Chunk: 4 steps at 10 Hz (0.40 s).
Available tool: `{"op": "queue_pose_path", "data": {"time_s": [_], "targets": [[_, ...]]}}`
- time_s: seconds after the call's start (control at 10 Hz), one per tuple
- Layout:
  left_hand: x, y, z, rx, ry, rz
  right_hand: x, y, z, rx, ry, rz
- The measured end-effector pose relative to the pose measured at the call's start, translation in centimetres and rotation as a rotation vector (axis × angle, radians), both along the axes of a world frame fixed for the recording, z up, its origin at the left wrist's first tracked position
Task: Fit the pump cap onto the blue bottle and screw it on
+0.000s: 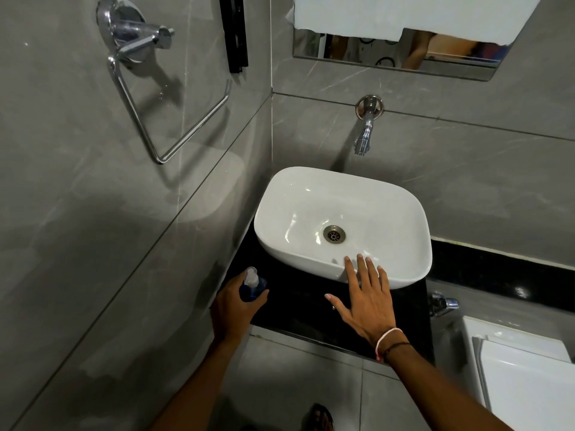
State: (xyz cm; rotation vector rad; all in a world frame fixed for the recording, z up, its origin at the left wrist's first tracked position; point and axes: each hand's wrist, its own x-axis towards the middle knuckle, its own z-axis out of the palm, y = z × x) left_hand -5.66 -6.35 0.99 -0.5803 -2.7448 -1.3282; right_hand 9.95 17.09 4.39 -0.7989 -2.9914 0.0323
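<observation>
Nearby: white basin (280, 244) under right hand (365, 301), fingers spread flat.
Bottle: blue bottle (251, 290) was clamped inside left hand (231, 309) fingers, clear cap (251, 275) on top.

My left hand (231, 309) is squeezed between the side wall (93, 244) and the basin (342, 219), gripping the bottle (250, 290) on the narrow black counter (298, 303). My right hand (365, 301), spread flat, blocks the basin's front rim. The bowl under the tap (364, 135) stands open.
</observation>
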Motion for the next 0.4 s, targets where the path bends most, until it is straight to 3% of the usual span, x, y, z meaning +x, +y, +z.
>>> {"op": "queue_pose_path", "data": {"time_s": [0.2,0.4], "targets": [[-1.4,-1.0,-0.8,-0.049,-0.008,-0.015,0.0,0.0,0.0,0.000,-0.026,-0.006],[-1.7,-1.1,1.0,0.051,0.127,-0.044,0.0,0.0,-0.2,-0.034,0.008,-0.005]]}}
